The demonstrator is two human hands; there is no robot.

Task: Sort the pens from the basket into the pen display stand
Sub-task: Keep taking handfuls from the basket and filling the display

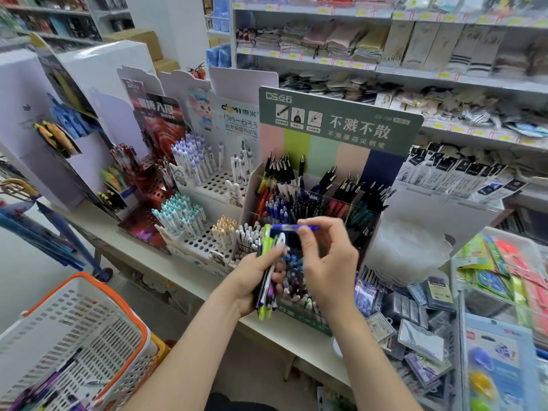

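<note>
Head view: right grip (329,256) pinches a slim blue pen (287,227) level; left grip (249,281) clutches a bundle of pens (270,242), lime, black, white.

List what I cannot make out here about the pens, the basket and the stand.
Head view: the count in the bundle of pens; the left hand and overlap hide it.
Head view: print on the blue pen that the right hand pinches, too small.
Head view: the basket, cut off by the left and bottom edges; its loose pens are blurred.
Head view: the front compartments of the pen display stand, hidden behind both hands.
</note>
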